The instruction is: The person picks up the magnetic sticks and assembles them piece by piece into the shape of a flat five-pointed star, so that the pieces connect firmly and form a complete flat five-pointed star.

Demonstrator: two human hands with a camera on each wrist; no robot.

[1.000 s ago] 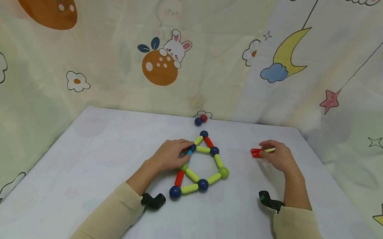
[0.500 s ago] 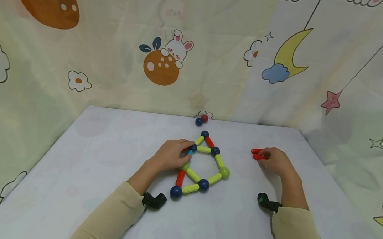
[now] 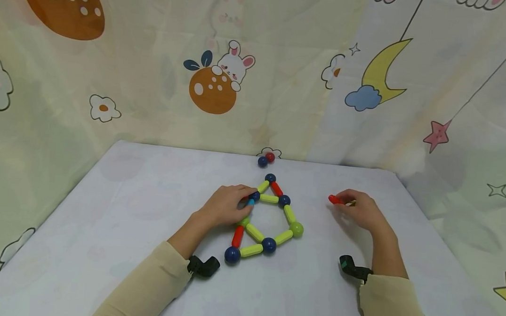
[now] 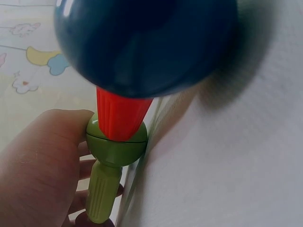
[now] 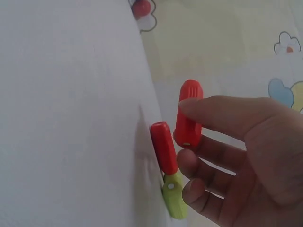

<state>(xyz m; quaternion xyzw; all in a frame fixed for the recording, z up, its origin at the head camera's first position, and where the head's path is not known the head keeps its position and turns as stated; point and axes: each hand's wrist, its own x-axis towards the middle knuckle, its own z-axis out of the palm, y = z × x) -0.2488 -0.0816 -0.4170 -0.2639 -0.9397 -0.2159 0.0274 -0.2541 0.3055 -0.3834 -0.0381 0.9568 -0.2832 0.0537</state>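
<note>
A flat frame of magnetic sticks and balls (image 3: 255, 231) lies on the white table. My left hand (image 3: 223, 205) grips its left side, fingertips at a navy ball (image 3: 255, 196) and thumb by a light blue stick (image 3: 250, 202). In the left wrist view, a green ball (image 4: 116, 149) sits close to that hand, under a red stick (image 4: 118, 118) and a large navy ball (image 4: 142, 42). My right hand (image 5: 274, 156) pinches a red magnetic stick (image 5: 188, 125) between thumb and fingers. Beside its fingertips are a second red stick (image 5: 164, 149) and a yellow-green stick (image 5: 175, 198), end to end.
A loose navy ball (image 3: 262, 161) and a red ball (image 3: 270, 157) lie at the table's back edge. Patterned cloth (image 3: 154, 78) hangs behind the table (image 3: 105, 246). Small black cameras are strapped to both wrists.
My right hand has let the yellow-green stick out of its pinch and picked up one of the two red sticks. The left hand stays on the frame.
</note>
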